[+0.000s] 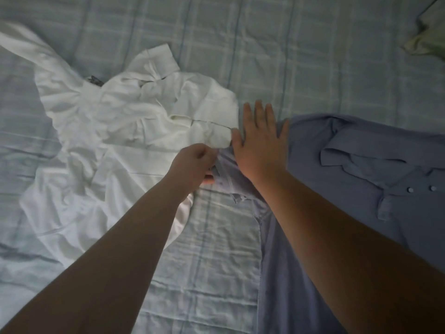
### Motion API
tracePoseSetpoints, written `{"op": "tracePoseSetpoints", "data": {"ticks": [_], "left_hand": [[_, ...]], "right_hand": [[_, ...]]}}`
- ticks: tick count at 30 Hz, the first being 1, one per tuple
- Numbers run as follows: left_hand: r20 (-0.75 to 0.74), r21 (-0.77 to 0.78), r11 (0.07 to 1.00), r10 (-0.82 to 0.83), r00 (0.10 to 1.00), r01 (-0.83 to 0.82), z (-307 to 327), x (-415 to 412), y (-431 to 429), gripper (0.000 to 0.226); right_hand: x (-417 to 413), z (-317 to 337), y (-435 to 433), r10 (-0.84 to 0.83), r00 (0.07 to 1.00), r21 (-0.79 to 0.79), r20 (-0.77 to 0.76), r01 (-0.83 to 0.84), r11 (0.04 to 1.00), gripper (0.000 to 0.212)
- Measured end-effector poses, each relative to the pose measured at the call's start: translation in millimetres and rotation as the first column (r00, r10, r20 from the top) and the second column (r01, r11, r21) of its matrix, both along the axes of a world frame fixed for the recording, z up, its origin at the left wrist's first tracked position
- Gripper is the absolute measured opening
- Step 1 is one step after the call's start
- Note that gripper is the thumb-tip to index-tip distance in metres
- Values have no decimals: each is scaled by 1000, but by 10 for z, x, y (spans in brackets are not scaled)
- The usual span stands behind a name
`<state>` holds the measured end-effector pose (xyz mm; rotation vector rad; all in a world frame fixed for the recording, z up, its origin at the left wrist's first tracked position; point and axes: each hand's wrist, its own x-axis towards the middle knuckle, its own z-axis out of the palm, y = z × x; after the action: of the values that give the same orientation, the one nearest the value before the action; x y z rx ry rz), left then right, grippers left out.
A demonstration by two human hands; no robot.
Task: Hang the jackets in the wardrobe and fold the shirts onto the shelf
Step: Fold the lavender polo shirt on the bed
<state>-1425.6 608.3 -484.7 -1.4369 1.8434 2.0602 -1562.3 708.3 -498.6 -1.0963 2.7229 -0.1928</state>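
The white shirt [125, 131] is thin woven cloth, matt and heavily creased, with stitched seams at its collar and front edge. The blue shirt [361, 189] is a smoother matt cloth with few wrinkles. Its buttons [410, 189] look like pale, faintly glossy plastic. The bed cover [289, 56] is soft quilted cloth, matt, faintly checked and rumpled. A pale green cloth [431, 37] in the corner looks soft and matt.

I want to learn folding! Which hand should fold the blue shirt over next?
Probably the left. The left hand pinches the blue shirt by its bunched edge, ready to pull, while the right hand lies flat on the shirt, pinning it to the bed.
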Motion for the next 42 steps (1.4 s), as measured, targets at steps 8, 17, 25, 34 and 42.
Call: {"op": "tracePoseSetpoints", "data": {"ticks": [8,17,25,34,42], "left_hand": [[0,450,858,278,961,-248,117,-42,131,28],[107,259,965,13,994,-40,165,-54,12,33],[365,-129,848,-442,820,514,191,-336,-250,12],[-17,-615,788,27,999,-32,52,-240,108,6],[35,120,949,289,957,-291,68,-205,25,3]], "right_hand": [[123,18,703,-74,997,-137,27,77,988,60],[267,-317,780,-15,998,41,-60,17,999,62],[265,-286,776,-12,999,38,-41,13,999,63],[275,-251,778,-36,999,9,-30,37,999,61],[259,-135,801,-33,999,-73,42,36,997,63]]}}
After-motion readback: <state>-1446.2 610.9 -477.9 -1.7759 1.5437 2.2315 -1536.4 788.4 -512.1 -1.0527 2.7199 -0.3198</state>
